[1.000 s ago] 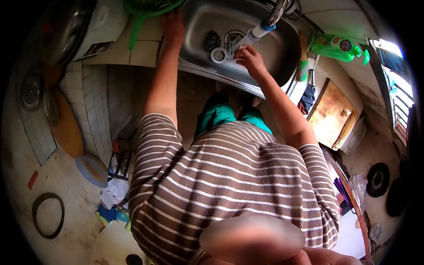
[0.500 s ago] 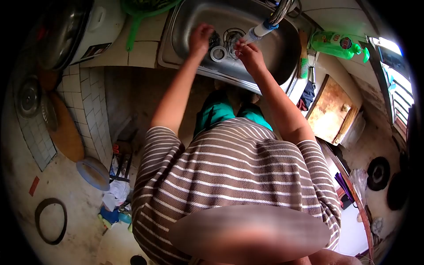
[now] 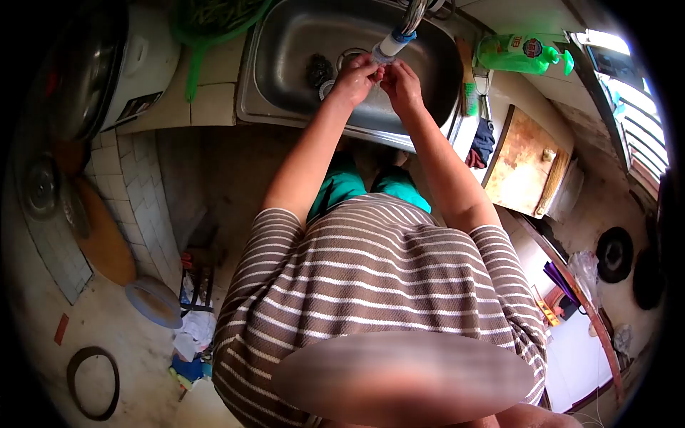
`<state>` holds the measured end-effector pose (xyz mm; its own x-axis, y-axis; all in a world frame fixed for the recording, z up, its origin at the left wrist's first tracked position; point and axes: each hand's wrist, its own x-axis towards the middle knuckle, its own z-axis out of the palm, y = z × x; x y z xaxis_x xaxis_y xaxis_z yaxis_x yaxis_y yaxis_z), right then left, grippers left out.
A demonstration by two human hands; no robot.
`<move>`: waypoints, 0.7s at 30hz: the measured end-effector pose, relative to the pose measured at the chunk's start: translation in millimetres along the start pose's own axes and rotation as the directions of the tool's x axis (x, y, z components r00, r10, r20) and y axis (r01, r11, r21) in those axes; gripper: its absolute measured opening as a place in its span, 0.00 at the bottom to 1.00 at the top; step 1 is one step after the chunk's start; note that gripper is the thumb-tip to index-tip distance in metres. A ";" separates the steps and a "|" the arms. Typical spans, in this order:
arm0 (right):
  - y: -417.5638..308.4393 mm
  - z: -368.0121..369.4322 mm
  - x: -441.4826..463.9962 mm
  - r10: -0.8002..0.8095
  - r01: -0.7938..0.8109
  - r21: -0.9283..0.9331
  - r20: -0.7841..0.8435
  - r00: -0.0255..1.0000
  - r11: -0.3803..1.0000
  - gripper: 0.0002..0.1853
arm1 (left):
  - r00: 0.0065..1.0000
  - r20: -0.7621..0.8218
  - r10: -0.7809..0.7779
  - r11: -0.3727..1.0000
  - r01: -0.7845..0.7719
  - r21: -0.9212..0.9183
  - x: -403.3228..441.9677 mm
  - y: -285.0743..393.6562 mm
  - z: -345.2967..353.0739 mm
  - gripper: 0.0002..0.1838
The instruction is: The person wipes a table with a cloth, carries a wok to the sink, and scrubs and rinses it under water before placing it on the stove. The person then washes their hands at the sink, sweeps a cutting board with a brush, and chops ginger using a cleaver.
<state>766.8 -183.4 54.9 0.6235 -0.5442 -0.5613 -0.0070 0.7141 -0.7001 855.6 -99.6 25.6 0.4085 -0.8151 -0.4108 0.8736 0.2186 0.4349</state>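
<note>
Below the white-and-blue faucet nozzle, my left hand and my right hand meet over the stainless-steel sink. The fingers of both hands are curled in toward each other, and anything between them is too small or hidden to make out. Water seems to wet the fingertips at the nozzle's mouth. A dark scouring pad lies in the basin left of my left hand. Close to that wrist sits a round metal drain strainer, partly covered. The drain opening shows behind my left fingers.
Left of the sink are a green colander with food in it and a white rice cooker. A green soap bottle and a brush lie along the right side. A wooden board stands lower right.
My left hand has moved right, away from the scouring pad, to join my right hand under the nozzle. The water splashing beside the strainer no longer shows. The camera view has shifted slightly.
</note>
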 end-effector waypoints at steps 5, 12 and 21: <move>1.4 2.5 -2.8 -0.045 0.044 -0.004 -0.007 0.999 0.999 0.12 | 0.992 0.120 -0.049 0.999 0.049 -0.001 12.6 4.0 -3.8 0.05; 10.4 -0.5 0.4 -0.108 0.109 -0.108 0.017 0.994 0.988 0.12 | 0.996 -0.005 -0.085 0.976 0.085 0.199 10.7 12.3 3.9 0.09; 27.6 14.2 16.2 -0.153 0.128 -0.284 -0.067 0.986 0.950 0.10 | 0.985 -0.051 0.167 0.868 -0.122 0.482 -8.6 13.2 6.4 0.05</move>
<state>787.8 -166.3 32.7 0.5632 -0.6752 -0.4763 -0.1494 0.4837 -0.8624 861.9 -93.2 40.0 0.5613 -0.7388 -0.3730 0.5806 0.0303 0.8136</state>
